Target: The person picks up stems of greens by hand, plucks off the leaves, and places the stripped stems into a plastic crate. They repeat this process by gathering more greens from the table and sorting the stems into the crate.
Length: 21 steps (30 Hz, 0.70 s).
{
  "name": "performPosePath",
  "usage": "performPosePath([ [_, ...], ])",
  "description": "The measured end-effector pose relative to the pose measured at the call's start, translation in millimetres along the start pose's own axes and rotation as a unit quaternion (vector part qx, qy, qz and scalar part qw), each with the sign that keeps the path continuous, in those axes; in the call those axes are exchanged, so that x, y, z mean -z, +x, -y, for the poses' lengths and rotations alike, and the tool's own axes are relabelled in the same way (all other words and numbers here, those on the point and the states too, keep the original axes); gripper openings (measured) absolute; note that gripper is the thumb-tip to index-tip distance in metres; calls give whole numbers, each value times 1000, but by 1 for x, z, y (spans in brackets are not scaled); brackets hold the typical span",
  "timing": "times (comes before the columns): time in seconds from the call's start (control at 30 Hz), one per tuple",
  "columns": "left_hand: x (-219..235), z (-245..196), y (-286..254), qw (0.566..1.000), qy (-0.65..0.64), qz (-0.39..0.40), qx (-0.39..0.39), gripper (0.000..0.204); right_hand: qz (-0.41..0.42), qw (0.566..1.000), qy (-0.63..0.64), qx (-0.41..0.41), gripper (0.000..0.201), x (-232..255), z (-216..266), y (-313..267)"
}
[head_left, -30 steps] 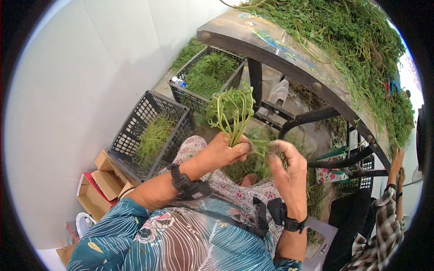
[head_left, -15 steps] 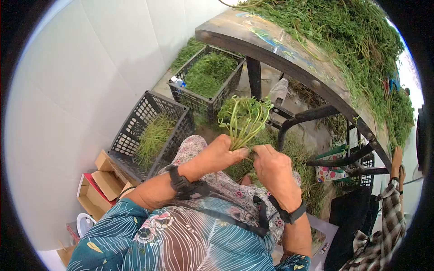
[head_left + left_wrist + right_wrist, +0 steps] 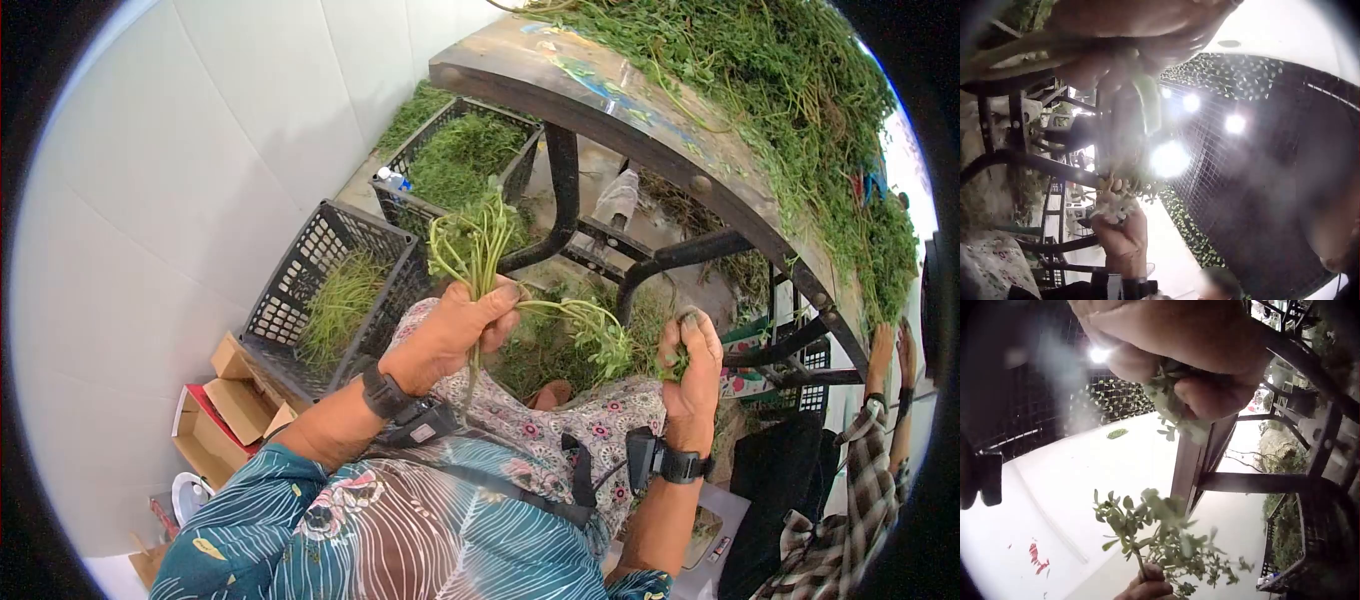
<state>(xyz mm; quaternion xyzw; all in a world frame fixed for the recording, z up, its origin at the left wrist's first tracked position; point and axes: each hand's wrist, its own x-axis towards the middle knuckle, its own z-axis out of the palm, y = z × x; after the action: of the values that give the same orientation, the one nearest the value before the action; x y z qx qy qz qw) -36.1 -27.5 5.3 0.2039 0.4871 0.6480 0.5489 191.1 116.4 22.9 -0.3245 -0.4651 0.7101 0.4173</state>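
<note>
In the head view my left hand (image 3: 455, 330) grips a bunch of green stems (image 3: 480, 240), its looped stems and leaves standing above the fist. A leafy sprig (image 3: 590, 325) stretches from that hand toward the right. My right hand (image 3: 692, 365), raised at the right, pinches green leaves between thumb and fingers. The right wrist view shows the right hand (image 3: 1179, 350) close up with leaves in its fingers, and the leafy bunch (image 3: 1160, 531) above the left hand (image 3: 1147, 587). In the left wrist view, the right hand (image 3: 1124, 240) holds pale leaves.
Two black crates (image 3: 385, 285) (image 3: 520, 160) with greens stand at the left and beyond the knees. A table (image 3: 600, 100) bears a large green heap (image 3: 780, 90). Below are metal legs and loose greens. Cardboard boxes (image 3: 215, 430) lie at left; another person's arms (image 3: 880, 370) show at right.
My right hand came in to the left hand's stems, then moved away to the right with leaves in its fingers. The left hand and its bunch shifted slightly left, and a sprig now stretches out.
</note>
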Motion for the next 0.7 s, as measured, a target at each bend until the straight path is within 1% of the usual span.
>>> performPosePath([
  [0.1,2,7,3,1000,-7,21,-17,23,-12,996,-76,34,12,-1,0,-6],
  [0.17,0,5,3,999,4,25,-22,23,11,976,-204,69,14,-15,8,-12],
  [0.2,-2,3,2,999,25,27,-31,24,23,959,-267,87,15,-25,12,-14],
  [0.3,-6,1,-2,994,82,34,-62,26,79,904,-387,162,18,-55,21,-19],
  [0.33,-6,2,-2,992,96,40,-74,26,113,884,-433,138,21,-57,23,-18],
  [0.37,-6,2,-2,989,110,47,-86,27,137,856,-465,178,19,-57,21,-16],
  [0.43,-5,1,-3,985,139,62,-85,25,183,791,-524,256,17,-56,12,-11],
  [0.47,-5,0,-3,982,154,70,-85,24,199,789,-522,255,19,-54,8,-9],
  [0.57,-13,-8,-9,976,195,74,-57,19,215,788,-514,264,16,-60,10,-13],
  [0.67,-24,-14,-13,975,195,104,-21,16,240,790,-520,220,16,-66,7,-17],
  [0.7,-24,-11,-11,971,211,105,-37,16,249,783,-526,218,16,-66,8,-17],
])
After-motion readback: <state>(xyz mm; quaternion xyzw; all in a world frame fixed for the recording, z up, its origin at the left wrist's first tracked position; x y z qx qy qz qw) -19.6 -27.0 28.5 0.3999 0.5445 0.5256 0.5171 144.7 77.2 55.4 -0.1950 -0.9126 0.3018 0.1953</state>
